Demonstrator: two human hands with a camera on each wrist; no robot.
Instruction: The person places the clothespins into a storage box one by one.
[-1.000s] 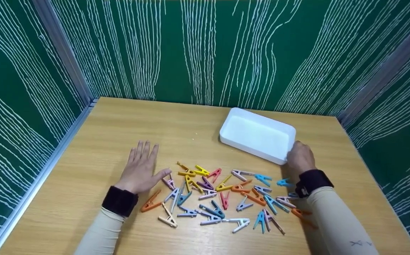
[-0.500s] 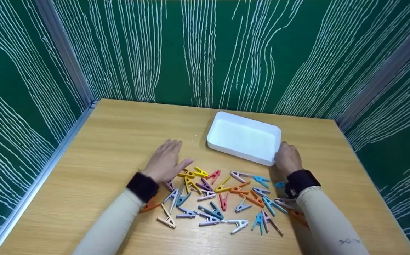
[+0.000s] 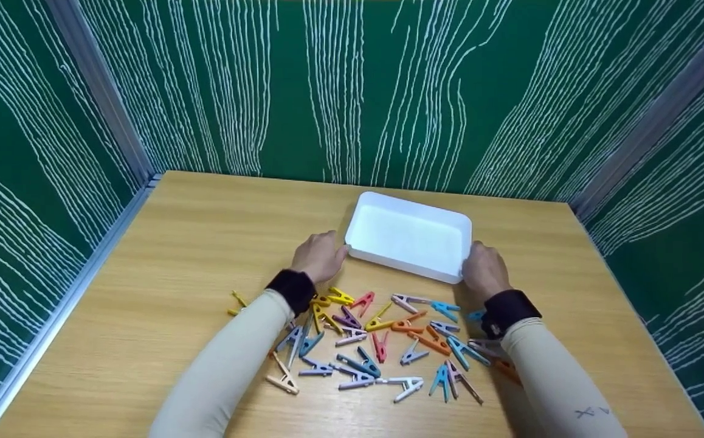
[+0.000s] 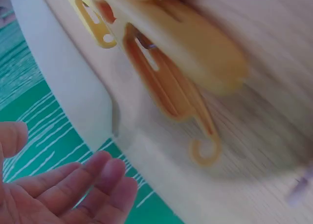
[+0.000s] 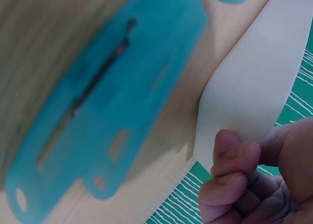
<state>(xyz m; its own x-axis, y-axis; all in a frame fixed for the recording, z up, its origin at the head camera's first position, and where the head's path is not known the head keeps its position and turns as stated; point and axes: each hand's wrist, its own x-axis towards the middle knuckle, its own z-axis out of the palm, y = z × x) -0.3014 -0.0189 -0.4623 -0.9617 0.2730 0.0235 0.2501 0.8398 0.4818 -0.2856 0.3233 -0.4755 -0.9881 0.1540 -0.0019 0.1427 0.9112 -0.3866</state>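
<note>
An empty white rectangular tray [image 3: 410, 234] sits on the table in the head view, its long side slanting slightly. My right hand [image 3: 486, 271] grips its right end; the right wrist view shows curled fingers [image 5: 232, 160] pinching the tray wall [image 5: 249, 72]. Close to the tray's left front corner is my left hand [image 3: 320, 258], its thumb right at the corner. In the left wrist view its fingers [image 4: 93, 185] are loosely extended beside the tray [image 4: 68, 72]. A yellow clothespin [image 4: 181, 43] looms close under the left wrist, a light-blue clothespin [image 5: 146, 53] under the right.
Several coloured clothespins lie scattered in front of the tray, among them a purple one [image 3: 347, 317], a red one [image 3: 380, 347] and a white one [image 3: 410, 387]. My left forearm covers part of the spread. A green white-lined wall [image 3: 291, 91] rises behind the wooden table [image 3: 206, 213].
The tray has shifted left with my right hand gripping it. My left hand has moved right, from beside the clothespins to the tray's left front corner.
</note>
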